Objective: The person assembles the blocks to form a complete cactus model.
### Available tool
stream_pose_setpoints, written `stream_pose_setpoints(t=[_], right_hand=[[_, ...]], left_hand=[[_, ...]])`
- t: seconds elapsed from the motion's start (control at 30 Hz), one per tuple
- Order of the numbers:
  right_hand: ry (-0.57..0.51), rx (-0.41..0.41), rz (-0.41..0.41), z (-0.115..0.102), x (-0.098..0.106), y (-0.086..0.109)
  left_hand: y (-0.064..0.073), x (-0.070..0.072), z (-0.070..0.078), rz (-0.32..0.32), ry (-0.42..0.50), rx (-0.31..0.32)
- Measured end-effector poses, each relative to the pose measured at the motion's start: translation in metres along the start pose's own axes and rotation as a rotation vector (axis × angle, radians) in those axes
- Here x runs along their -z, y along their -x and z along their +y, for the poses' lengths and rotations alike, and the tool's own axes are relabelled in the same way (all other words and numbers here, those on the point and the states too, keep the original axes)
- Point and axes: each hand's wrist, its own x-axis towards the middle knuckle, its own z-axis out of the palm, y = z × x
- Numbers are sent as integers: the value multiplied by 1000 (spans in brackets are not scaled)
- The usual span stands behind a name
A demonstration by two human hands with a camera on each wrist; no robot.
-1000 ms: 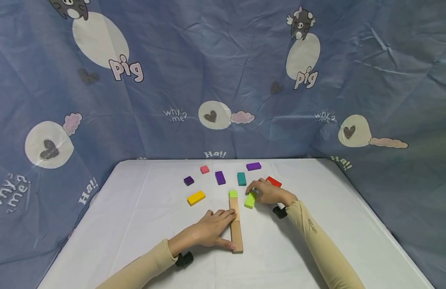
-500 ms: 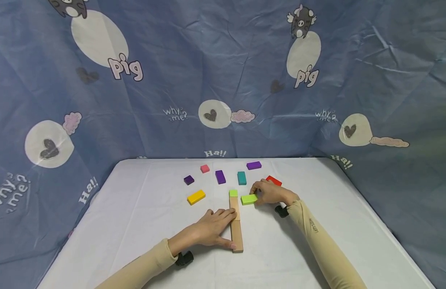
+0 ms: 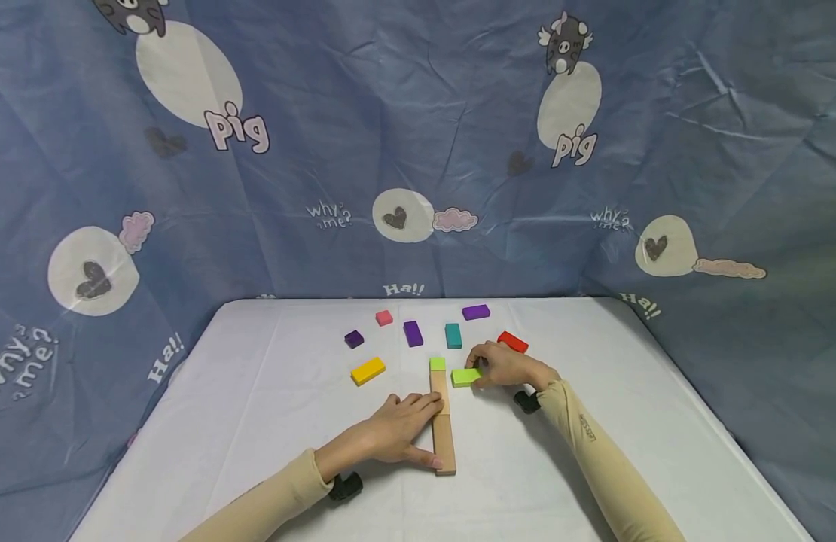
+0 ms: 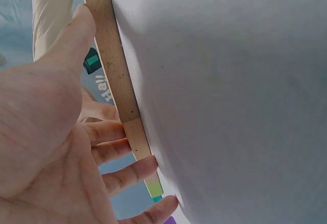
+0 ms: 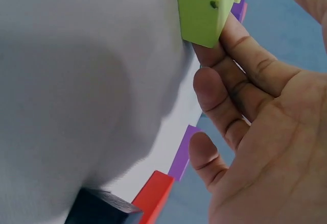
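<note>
Two plain wooden blocks lie end to end in a row, the nearer wooden block (image 3: 443, 444) meeting the farther wooden block (image 3: 439, 385). A small light-green block (image 3: 437, 363) sits at the row's far end. My left hand (image 3: 394, 430) rests along the row's left side, thumb by the near end and fingers extended at the farther block, as the left wrist view also shows. To the right, my right hand (image 3: 504, 365) pinches a longer light-green block (image 3: 464, 378) between thumb and fingers. That block lies crosswise, its left end a short gap from the row.
Around the white table (image 3: 269, 406) lie a yellow block (image 3: 367, 371), a dark purple block (image 3: 353, 339), a pink block (image 3: 384, 318), a purple block (image 3: 413, 333), another purple block (image 3: 475, 312), a teal block (image 3: 453, 336) and a red block (image 3: 513, 342). A blue patterned cloth (image 3: 418, 263) hangs behind.
The longer light-green block has turned from slanting to crosswise against the row, in my right hand's fingers. My left hand and the wooden row have stayed in place.
</note>
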Motion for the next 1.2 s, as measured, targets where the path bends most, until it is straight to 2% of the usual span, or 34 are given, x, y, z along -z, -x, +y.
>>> stream_pose_setpoints(t=[0.27, 0.7, 1.2], right_hand=[[-6, 9, 12, 0, -5, 0], [-16, -21, -12, -5, -10, -1], [-21, 6, -17, -7, -9, -2]], left_hand=[[1, -1, 0, 8, -3, -10], [-1, -1, 0, -2, 15, -6], [0, 0, -2, 5, 23, -7]])
